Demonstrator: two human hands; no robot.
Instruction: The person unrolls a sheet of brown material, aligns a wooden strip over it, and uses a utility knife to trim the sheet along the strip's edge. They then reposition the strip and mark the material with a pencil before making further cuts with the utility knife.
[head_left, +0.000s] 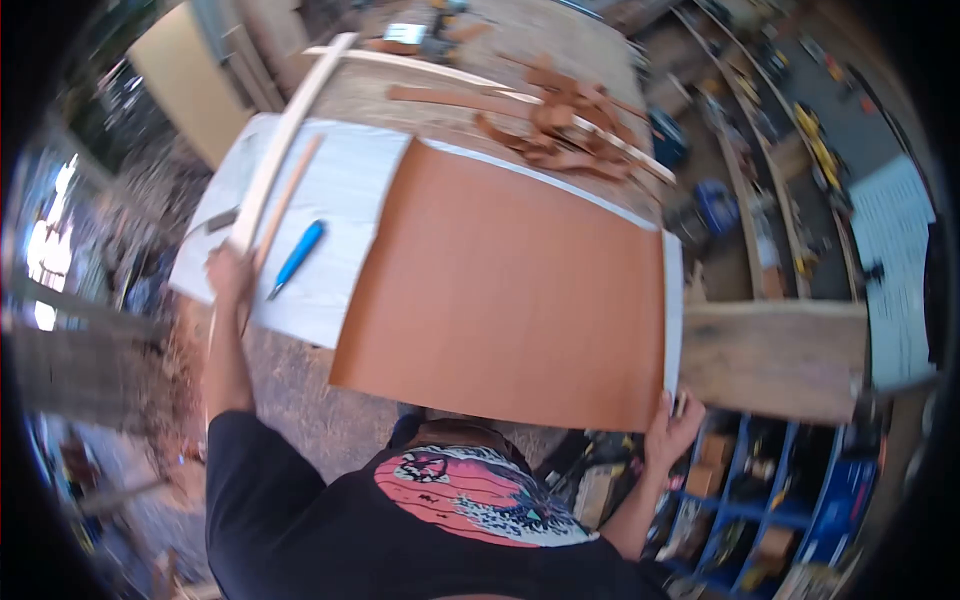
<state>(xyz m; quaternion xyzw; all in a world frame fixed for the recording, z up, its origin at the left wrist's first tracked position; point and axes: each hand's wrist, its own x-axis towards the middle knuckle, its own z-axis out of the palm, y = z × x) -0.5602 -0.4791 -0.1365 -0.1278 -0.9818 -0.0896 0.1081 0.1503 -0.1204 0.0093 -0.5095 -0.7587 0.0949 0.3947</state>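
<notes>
A large brown leather-like sheet (pixel 510 290) lies over a white board (pixel 340 200), its left edge curling up. My left hand (pixel 231 275) is closed around a long pale wooden strip (pixel 285 145) at the board's left side. Beside that strip is a thinner brown strip (pixel 290 195). A blue craft knife (pixel 298 258) rests on the white board, just right of my left hand. At the near right corner of the sheet, my right hand (pixel 675 428) has its fingers closed on the edge; the exact hold is partly hidden.
Curled brown offcuts (pixel 565 125) are heaped at the back of the worktable (pixel 345 90), with another long wooden strip (pixel 430 68) across them. A wooden plank (pixel 770 355) juts out at right, above a blue compartment shelf (pixel 770 510). Tool-filled shelves (pixel 765 140) stand farther right.
</notes>
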